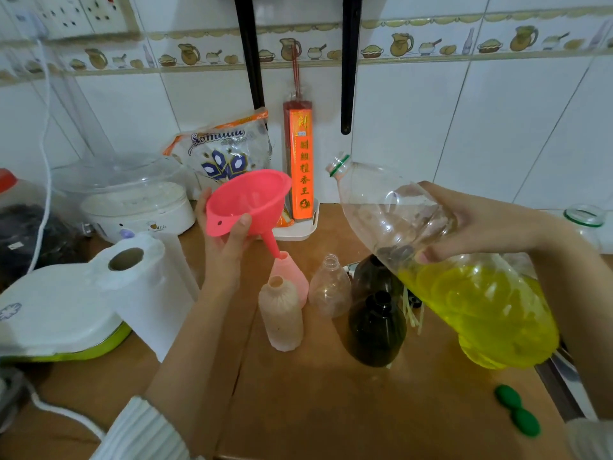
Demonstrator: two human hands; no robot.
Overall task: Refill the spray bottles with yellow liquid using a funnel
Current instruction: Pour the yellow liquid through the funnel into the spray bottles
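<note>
My left hand [225, 240] grips a pink funnel [248, 200]; its spout sits in the neck of the rear pink bottle [293, 277]. A second pale pink bottle [281, 317] stands in front, uncapped. Next to them are a clear bottle [330, 287] and two dark bottles, one in front [376, 330] and one behind [371, 273], all without tops. My right hand [471, 224] holds a large clear plastic bottle [398, 214] tilted with its open mouth up and left; yellow liquid [481, 310] pools in its lower end.
Two green caps [517, 410] lie on the wooden counter [331, 410] at the front right. A paper towel roll [142, 283], a white lidded appliance [56, 313] and a rice cooker [132, 200] stand at the left. An incense box [298, 161] leans on the tiled wall.
</note>
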